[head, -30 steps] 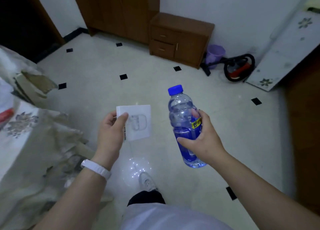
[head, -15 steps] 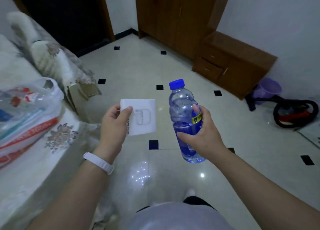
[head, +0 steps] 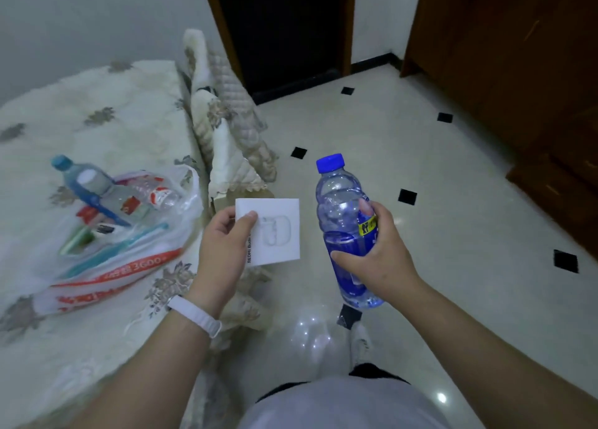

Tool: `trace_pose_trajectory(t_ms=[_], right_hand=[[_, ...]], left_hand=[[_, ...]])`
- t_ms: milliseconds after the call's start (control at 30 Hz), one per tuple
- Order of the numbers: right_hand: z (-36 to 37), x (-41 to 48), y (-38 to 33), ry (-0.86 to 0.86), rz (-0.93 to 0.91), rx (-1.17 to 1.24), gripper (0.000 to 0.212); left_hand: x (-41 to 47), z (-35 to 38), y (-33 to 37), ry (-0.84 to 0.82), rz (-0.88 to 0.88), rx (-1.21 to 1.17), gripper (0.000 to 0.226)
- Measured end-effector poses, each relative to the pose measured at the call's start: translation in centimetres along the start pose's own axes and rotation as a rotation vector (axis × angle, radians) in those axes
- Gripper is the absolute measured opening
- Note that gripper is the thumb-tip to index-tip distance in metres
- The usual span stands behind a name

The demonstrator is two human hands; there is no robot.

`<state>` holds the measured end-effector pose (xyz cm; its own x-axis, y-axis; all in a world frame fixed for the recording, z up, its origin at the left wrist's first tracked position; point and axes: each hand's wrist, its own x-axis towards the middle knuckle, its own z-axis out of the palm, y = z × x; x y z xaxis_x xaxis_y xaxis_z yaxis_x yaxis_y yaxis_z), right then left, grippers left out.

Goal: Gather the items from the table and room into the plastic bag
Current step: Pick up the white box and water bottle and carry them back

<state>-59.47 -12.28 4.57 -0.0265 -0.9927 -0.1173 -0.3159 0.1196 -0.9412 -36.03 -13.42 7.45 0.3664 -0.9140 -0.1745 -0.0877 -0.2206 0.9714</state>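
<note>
At the left of the frame, the plastic bag (head: 129,267) lies slumped on the cloth-covered tabletop (head: 97,111). It is already part filled: a pale-capped bottle (head: 81,178) pokes out toward the upper left, and a teal toothbrush (head: 119,249) and some small packets show through the film. The bag's loose handle loop sits at its right edge, nearest the person. The blur makes it hard to say just where the mouth gapes.

Just right of the bag, at centre frame, the left hand (head: 223,247) pinches a small white box (head: 275,231) by its left edge, thumb on the front face, above the table's edge. Further right, the right hand (head: 378,254) is wrapped round the middle of a blue water bottle (head: 339,199), held upright over the tiled floor (head: 453,202) with the cap up. The two hands are apart, each closed on its own item.

The step in hand looks like bringing both items to the bag. Since neither hand is free to open the limp mouth, it would be best to set one item down on the tabletop beside the bag first. A freed hand could then lift the handle loop and slide the box in flat. The bottle is heavy and round, so it should go in lying beside the other bottle, lowered rather than dropped, so it neither rolls off the edge nor crushes the packets.
</note>
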Motion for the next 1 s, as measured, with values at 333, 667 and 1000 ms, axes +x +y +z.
trace_pose_trajectory(t_ms=[333,667,1000], right_hand=[[2.7,13.9,-5.1,-0.337,-0.141,-0.011,0.087],[14.6,17.7,-10.2,-0.639,-0.31,-0.097,0.088],[27.8,18.9,-15.1,-0.776,-0.462,-0.217,0.091]], left_hand=[[4.5,-2.1,1.8,0.414,-0.088,-0.109,0.015],[7.6,-13.4,-1.4,0.873,-0.128,-0.293,0.011],[13.4,-25.9,-5.3,1.044,-0.178,-0.32,0.017]])
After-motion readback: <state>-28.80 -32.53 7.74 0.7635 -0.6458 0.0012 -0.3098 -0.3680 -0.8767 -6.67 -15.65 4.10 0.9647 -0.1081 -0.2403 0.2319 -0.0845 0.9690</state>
